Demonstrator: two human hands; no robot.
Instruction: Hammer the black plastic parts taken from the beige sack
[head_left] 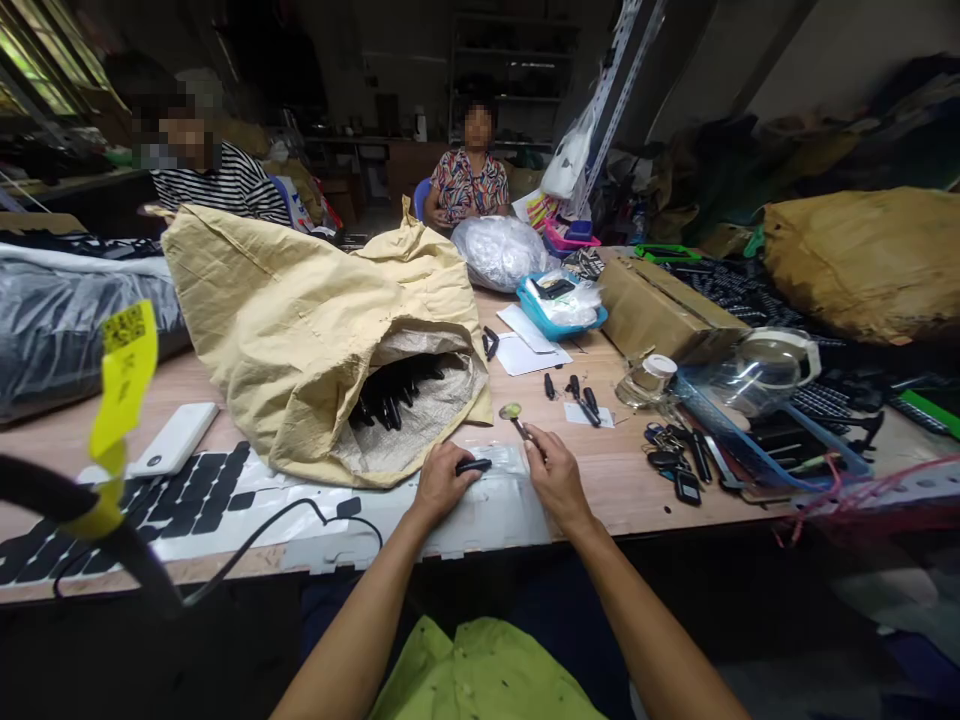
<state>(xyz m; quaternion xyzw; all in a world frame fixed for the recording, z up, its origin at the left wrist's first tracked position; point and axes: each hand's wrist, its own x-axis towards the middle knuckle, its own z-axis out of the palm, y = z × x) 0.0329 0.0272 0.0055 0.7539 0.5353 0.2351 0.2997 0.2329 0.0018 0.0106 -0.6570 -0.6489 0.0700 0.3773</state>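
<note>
Two bare hands, both occupied, above the near edge of the pale wood-grain tabletop. Left hand: fingers closed around a small, elongated, glossy black piece, free end pointing right. Right hand: thumb and fingers grasp a slim metallic tool with a rounded yellow-green tip, directed away from the body. Tool and black piece are apart. Below and between the hands: a translucent plastic sheet.

Just beyond the left hand: a large tan sack with white woven lining, on its side, mouth toward the hands, dark elongated pieces inside. Farther left: a white rectangular device.

Beyond the right hand: several loose black pieces, then white paper and a bright blue plastic basket holding clear bags. Right of these: a brown cardboard box; nearer, a bunch of keys beside a transparent blue bin. Across the tabletop: two people, one in a striped top, one in a multicoloured patterned shirt.
</note>
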